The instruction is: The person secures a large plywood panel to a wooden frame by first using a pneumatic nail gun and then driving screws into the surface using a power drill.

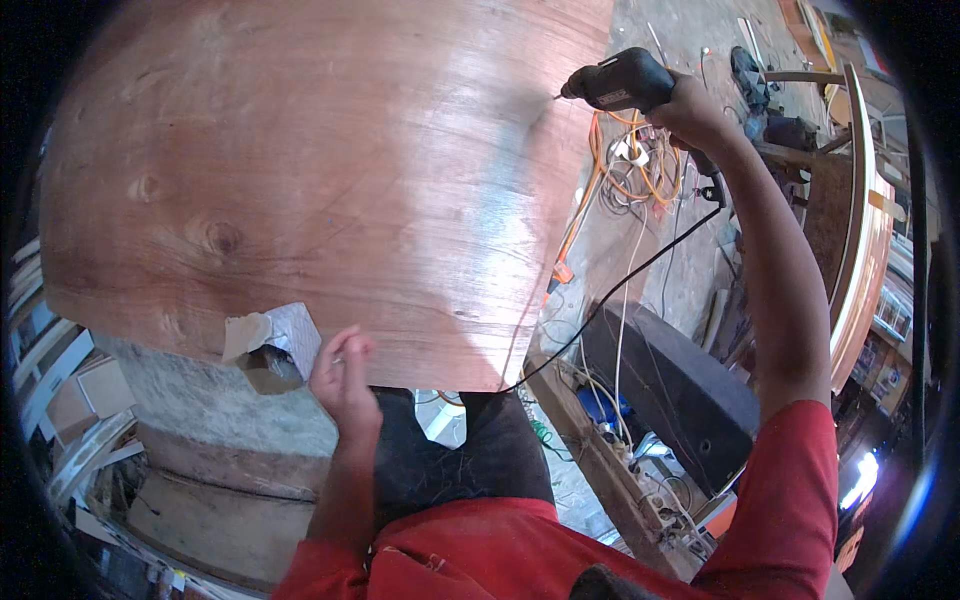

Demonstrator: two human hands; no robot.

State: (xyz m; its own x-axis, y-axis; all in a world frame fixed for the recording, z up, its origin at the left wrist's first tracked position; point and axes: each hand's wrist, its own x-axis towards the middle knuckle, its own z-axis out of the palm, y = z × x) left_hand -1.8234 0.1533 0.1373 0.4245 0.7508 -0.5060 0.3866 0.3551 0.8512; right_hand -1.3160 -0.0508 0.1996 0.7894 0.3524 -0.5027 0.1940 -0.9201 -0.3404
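Note:
A broad reddish-brown plywood sheet [330,200] fills the area in front of me. Out by its far right edge, my right hand [690,112] is wrapped round the grip of a dark corded power drill [625,82]. The drill lies level, its bit pointing left over the sheet; whether the tip touches the wood I cannot tell. At the near edge, my left hand [347,385] is raised with thumb and fingers pinched together. What they hold, if anything, is too small to make out. Just left of that hand, a torn, opened small cardboard box [292,335] rests on the sheet's edge.
From the drill a black cord [650,262] runs down past the sheet's near right corner. Tangled orange and white cables [632,165] lie on the concrete floor. A long black case [670,385] sits beside a wooden beam [600,470] at right. Boards [85,390] are stacked at left.

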